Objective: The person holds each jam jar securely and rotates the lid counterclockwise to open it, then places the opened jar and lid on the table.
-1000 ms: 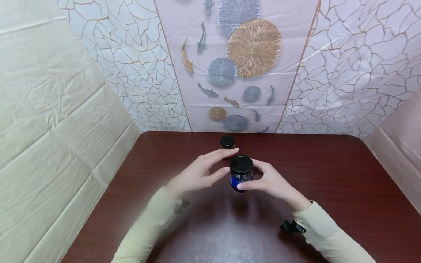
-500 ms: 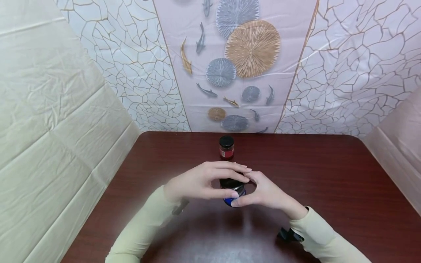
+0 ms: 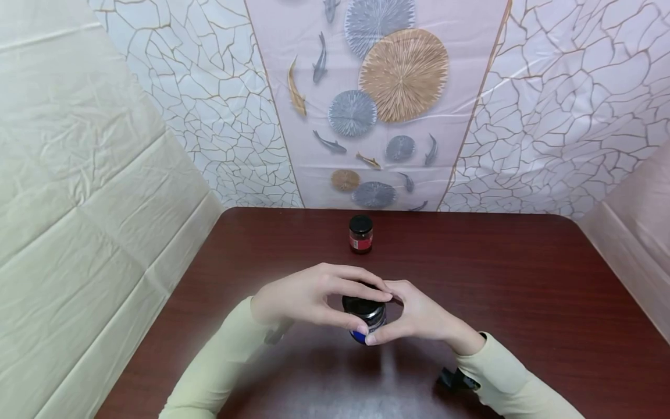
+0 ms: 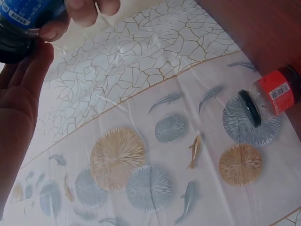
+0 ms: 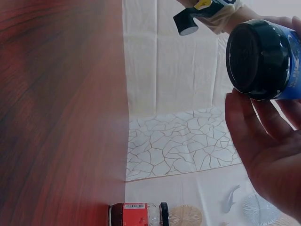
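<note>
A glass jar (image 3: 377,319) with a black lid and blue label is held off the table between both hands. My left hand (image 3: 321,297) comes over it from the left, fingers curved across the lid and thumb low on the near side. Gripping the jar's body from the right is my right hand (image 3: 421,311), its thumb tip close to the left thumb. The right wrist view shows the jar's dark underside (image 5: 244,56). In the left wrist view, its blue label (image 4: 23,12) shows at the top left; fingers hide much of the jar.
A second jar (image 3: 360,235) with a black lid and red label stands upright farther back on the dark red wooden table (image 3: 523,279). Patterned cloth (image 3: 565,116) hangs behind the table, and a pale cloth (image 3: 89,203) lines the left side.
The blue-labelled jar has moved left and toward the person in the right hand. My left hand has gone from beside it to closing over its lid, uncovering the red-labelled jar.
</note>
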Tool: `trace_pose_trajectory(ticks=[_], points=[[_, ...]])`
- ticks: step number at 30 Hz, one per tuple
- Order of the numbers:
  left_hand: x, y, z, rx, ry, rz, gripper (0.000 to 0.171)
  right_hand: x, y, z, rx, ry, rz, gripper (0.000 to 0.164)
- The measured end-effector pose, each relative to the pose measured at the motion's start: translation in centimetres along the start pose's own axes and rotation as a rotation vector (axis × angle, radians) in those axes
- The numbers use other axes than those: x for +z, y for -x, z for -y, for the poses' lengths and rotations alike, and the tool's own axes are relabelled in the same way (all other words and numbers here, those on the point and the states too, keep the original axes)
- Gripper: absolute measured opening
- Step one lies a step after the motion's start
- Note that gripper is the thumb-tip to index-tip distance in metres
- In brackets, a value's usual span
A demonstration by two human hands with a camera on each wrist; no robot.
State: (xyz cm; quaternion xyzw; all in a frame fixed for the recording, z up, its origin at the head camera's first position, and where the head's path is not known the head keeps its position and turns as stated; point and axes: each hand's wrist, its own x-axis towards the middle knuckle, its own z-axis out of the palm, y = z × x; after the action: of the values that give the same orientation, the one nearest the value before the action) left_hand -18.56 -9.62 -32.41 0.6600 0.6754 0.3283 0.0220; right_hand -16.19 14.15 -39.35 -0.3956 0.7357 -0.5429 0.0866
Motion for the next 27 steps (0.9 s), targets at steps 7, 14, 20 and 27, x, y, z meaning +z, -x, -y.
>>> trace_pose_trajectory(ticks=[7, 14, 20, 27], points=[[0.15, 0.47, -0.18, -0.022, -0.042, -0.027, 0.053, 0.31, -0.03, -0.08, -0.039, -0.039, 0.003, 0.052], [0.23, 0.39, -0.05, 0.042, -0.067, -0.045, 0.054, 0.58, 0.06, 0.16, -0.068, -0.017, -0.061, 0.059], [0.29, 0.23, 0.23, 0.072, -0.087, -0.071, 0.054, 0.64, 0.06, 0.22, -0.090, 0.019, -0.108, 0.065], [0.79, 0.44, 0.77, 0.024, -0.106, -0.139, 0.053, 0.70, 0.02, 0.04, -0.065, 0.053, -0.182, 0.067]])
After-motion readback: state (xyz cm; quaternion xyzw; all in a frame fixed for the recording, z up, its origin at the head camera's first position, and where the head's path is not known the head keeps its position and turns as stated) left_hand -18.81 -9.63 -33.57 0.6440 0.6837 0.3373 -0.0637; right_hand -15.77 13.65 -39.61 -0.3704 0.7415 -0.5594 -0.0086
